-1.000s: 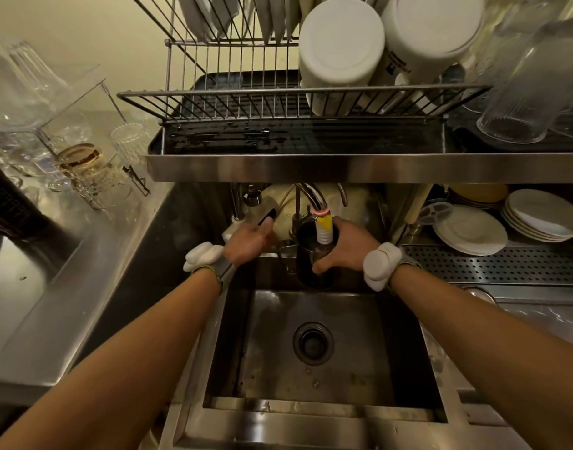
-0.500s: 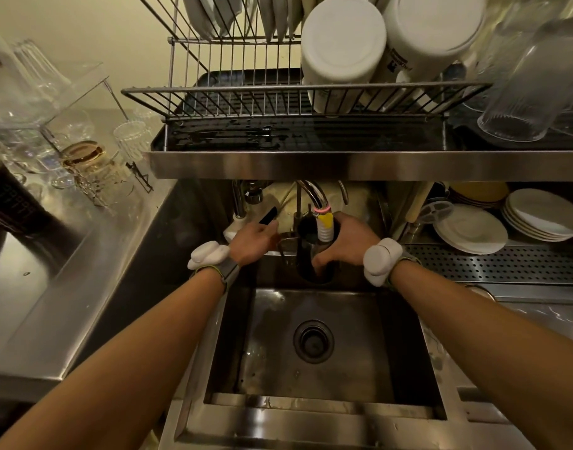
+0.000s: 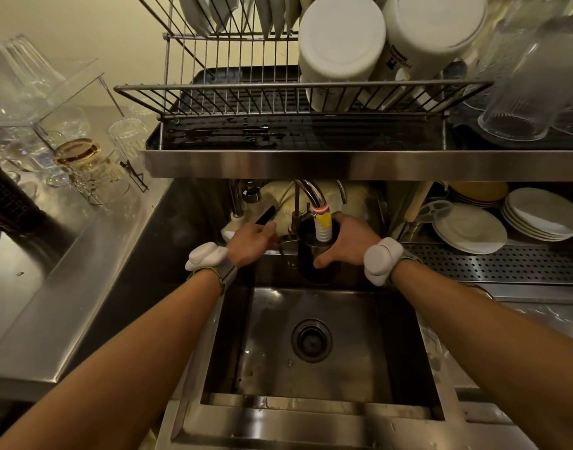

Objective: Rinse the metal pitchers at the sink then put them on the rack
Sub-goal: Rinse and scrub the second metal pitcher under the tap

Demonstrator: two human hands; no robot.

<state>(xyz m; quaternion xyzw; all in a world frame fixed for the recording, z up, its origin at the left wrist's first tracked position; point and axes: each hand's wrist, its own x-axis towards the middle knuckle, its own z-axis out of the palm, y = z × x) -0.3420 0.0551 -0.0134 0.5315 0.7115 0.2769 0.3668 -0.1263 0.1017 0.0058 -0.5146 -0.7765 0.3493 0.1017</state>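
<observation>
While our right hand (image 3: 347, 243) wraps the upright pitcher (image 3: 311, 259) under the spout (image 3: 323, 226), our left hand (image 3: 251, 240), at its 9 o'clock, meets the lever (image 3: 266, 215), its grip hidden; the rack (image 3: 278, 89) lies at 12 o'clock.

Worn on head, facing forward and down; near above sink (image 3: 311, 417), behind left grip (image 3: 251, 240) and right grip (image 3: 347, 243).

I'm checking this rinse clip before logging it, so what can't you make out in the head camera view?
All head view.
Water flow: nozzle sits in the pitcher, whose inside is too dark.
Left hand: fingertips hidden behind the hand at the black lever; grip unclear.
Right hand: fingers behind the pitcher.
Rack: top cut off by the upper edge.
</observation>
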